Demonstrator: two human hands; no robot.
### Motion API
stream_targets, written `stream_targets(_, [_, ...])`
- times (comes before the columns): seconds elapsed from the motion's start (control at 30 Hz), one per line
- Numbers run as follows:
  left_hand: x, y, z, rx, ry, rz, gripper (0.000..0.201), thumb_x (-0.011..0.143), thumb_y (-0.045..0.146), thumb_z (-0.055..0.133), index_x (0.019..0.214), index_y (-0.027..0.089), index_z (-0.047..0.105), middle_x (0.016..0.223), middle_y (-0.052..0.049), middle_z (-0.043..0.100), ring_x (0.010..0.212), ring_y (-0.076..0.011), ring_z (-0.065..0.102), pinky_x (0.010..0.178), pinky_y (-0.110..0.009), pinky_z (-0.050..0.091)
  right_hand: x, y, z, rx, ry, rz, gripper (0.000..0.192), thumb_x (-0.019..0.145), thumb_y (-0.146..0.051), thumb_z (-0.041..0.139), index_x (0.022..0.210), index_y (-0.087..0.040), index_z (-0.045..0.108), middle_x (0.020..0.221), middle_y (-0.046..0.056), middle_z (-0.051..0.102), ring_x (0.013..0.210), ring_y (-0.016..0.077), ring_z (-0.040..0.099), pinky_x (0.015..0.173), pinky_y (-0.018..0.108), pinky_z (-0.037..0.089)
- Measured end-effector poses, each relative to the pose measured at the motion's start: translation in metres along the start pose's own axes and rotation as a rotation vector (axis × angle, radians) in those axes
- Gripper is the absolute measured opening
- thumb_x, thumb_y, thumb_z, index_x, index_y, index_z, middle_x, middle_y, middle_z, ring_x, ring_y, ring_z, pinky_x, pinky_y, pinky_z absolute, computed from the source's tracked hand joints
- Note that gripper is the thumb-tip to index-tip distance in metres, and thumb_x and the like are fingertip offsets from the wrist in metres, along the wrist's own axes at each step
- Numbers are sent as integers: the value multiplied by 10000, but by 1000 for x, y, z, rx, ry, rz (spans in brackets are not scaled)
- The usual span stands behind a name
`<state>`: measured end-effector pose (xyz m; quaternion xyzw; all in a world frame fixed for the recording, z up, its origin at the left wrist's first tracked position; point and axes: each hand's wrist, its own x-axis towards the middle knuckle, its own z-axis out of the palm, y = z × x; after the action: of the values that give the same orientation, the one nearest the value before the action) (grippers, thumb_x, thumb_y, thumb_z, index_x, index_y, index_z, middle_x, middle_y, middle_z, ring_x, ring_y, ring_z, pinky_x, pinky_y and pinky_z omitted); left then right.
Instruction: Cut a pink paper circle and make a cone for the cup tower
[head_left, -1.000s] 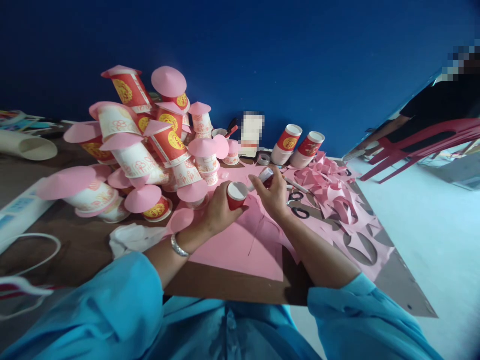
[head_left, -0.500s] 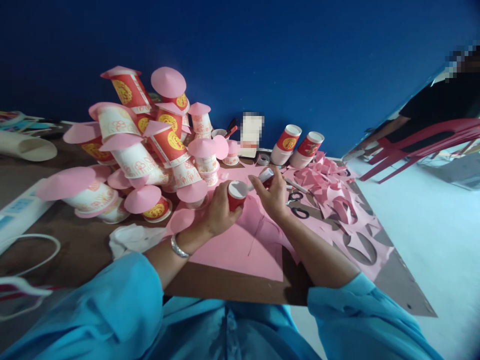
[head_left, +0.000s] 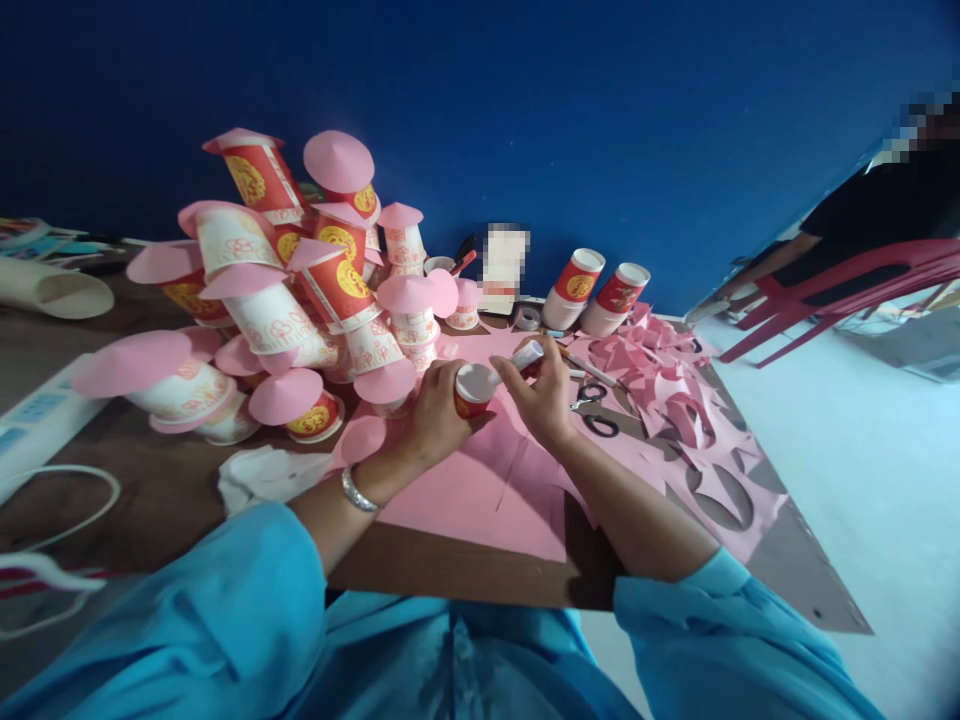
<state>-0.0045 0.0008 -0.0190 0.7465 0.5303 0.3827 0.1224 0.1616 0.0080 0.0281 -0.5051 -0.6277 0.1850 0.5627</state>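
My left hand (head_left: 439, 415) is wrapped around a red paper cup (head_left: 472, 408) whose white round end faces up. Between the fingers and thumb of my right hand (head_left: 541, 395) is a white glue stick (head_left: 527, 355), slanted down to the left. Its lower tip meets the edge of the cup's white end. Under both hands lies a large pink paper sheet (head_left: 465, 500). Scissors with black handles (head_left: 600, 424) rest just right of my right hand.
Many paper cups with pink cone tops (head_left: 259, 310) are piled at left. Two cup stacks (head_left: 574, 290) stand by the blue wall, near a tape roll (head_left: 527, 318). Pink paper scraps (head_left: 675, 370) cover the right side. A person sits beyond, on a red chair (head_left: 847, 280).
The glue stick's tip has shifted slightly left and down along the cup's edge. My left hand has turned the cup a little, so more of its yellow print shows.
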Motion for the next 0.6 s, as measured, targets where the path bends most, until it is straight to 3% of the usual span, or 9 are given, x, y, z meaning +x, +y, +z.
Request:
stream_targets(0.27, [1, 1, -3, -58, 5, 5, 709, 646, 279, 964, 1195, 238, 517, 1215, -91, 669, 1176, -327, 678, 961, -473, 559, 5, 17, 1, -42, 55, 20, 393, 860, -525, 742, 819, -261, 454, 643, -53, 505, 558, 154, 487, 552, 314, 445])
stream_targets(0.43, [2, 4, -5, -85, -68, -98, 700, 676, 304, 946, 1218, 249, 507, 1108, -67, 746, 1055, -329, 742, 846, -436, 577, 1, 5, 1, 21, 49, 13, 360, 888, -534, 717, 873, -258, 486, 700, -32, 538, 579, 159, 516, 559, 321, 463])
stream_targets(0.6, [3, 6, -6, -78, -63, -97, 695, 671, 317, 948, 1206, 241, 512, 1099, -78, 756, 1055, -329, 745, 842, -419, 576, 0, 3, 1, -20, 21, -19, 331, 876, -477, 734, 849, -255, 489, 680, -39, 534, 571, 151, 490, 555, 313, 444])
